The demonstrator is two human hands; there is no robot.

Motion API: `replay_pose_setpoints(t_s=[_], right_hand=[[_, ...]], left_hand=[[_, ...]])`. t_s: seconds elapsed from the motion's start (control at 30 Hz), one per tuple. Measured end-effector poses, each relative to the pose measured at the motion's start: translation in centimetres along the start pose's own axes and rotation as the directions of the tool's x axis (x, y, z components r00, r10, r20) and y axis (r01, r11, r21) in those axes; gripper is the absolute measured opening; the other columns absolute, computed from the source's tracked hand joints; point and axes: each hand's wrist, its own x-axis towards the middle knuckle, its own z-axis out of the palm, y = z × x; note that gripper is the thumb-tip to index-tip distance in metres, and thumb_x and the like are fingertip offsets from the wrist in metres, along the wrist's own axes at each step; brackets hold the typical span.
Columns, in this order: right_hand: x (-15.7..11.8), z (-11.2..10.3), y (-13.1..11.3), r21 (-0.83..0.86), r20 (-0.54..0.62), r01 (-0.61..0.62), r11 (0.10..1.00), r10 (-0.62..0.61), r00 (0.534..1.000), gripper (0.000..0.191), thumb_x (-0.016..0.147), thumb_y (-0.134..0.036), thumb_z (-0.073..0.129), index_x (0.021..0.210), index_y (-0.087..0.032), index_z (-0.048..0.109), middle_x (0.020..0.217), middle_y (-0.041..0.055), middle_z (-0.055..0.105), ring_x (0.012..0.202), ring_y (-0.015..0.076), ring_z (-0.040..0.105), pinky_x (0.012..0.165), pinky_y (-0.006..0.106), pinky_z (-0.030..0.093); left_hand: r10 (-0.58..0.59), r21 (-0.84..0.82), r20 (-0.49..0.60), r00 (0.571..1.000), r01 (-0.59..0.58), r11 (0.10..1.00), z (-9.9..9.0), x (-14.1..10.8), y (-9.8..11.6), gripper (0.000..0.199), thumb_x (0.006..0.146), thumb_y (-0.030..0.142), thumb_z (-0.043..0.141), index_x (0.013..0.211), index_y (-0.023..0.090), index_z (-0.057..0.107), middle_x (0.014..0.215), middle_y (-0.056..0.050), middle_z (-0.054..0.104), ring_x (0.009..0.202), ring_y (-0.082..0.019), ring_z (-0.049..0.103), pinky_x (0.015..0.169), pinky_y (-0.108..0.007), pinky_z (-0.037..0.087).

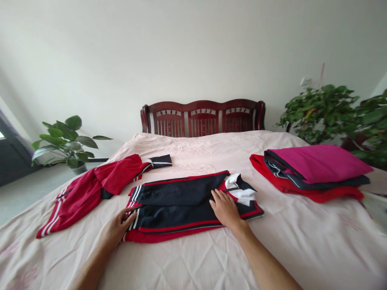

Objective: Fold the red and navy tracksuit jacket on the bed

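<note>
A navy and red jacket (pixel 178 205) lies on the pale pink bed cover (pixel 193 264), its sleeves folded across its body and its striped cuffs at the left end. The white and navy collar (pixel 242 189) shows at the right end. My left hand (pixel 116 225) is at the cuffs, fingers curled on the striped edge; whether it pinches the cloth is hard to tell. Near the collar, my right hand (pixel 224 206) rests on the jacket with its fingers spread.
A crumpled red garment (pixel 90 187) with white stripes lies at the left. Folded clothes, magenta on top (pixel 323 163), are stacked at the right. Beyond the bed stands a dark wooden headboard (pixel 202 121). Potted plants (pixel 68 141) flank the bed.
</note>
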Motion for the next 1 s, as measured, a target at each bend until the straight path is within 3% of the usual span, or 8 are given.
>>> replay_pose_setpoints(t_s=[0.43,0.83,1.0], right_hand=[[-0.02,-0.18,-0.07,-0.005,0.006,-0.002,1.000,0.002,1.000,0.052,0.100,-0.035,0.037,0.146,-0.012,0.047,0.151,0.0137,0.046,0.139,0.0282,0.041,0.114,0.045,0.029],[0.00,0.02,0.04,-0.015,0.003,0.002,1.000,-0.002,1.000,0.053,0.100,-0.035,0.035,0.146,-0.012,0.047,0.151,0.0140,0.046,0.139,0.0281,0.041,0.113,0.044,0.030],[0.08,0.12,-0.02,-0.012,-0.007,-0.003,1.000,0.003,1.000,0.053,0.099,-0.036,0.036,0.145,-0.013,0.048,0.150,0.0137,0.047,0.138,0.0283,0.042,0.113,0.045,0.030]], left_hand=[[-0.018,-0.031,0.036,0.999,0.019,0.999,0.28,0.08,-0.59,0.063,0.085,0.068,0.047,0.124,0.022,0.063,0.088,-0.002,0.074,0.088,-0.024,0.069,0.074,-0.030,0.050],[-0.027,0.011,0.031,0.999,0.027,1.000,-0.03,-0.36,0.27,0.058,0.088,0.067,0.043,0.122,0.025,0.063,0.083,0.000,0.072,0.084,-0.023,0.069,0.071,-0.029,0.049],[-0.068,0.102,-0.032,0.997,0.070,0.992,0.03,0.19,-0.09,0.053,0.087,0.066,0.042,0.110,0.025,0.065,0.080,-0.001,0.071,0.080,-0.023,0.069,0.069,-0.029,0.047]])
